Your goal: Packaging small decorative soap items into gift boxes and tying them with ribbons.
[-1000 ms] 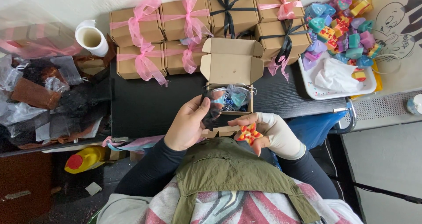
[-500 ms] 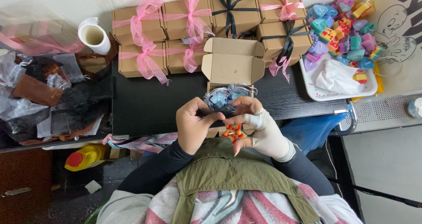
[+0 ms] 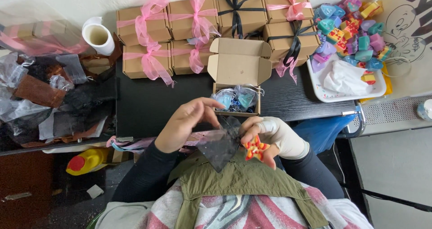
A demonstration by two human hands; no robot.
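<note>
Hands over lap; left hand point(image 3: 186, 123) pinching dark mesh pouch point(image 3: 219, 143); right hand point(image 3: 274, 136), wrapped white, gripping orange star piece point(image 3: 255, 149); open cardboard box point(image 3: 237, 71) just beyond.

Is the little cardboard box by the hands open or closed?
Open. The cardboard box has its lid flap folded back, so small blue wrapped things show inside.

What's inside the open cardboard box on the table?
The open box holds small see-through bags with blue and teal pieces inside. Whatever lies beneath those bags is covered, so the bottom can't be seen.
</note>
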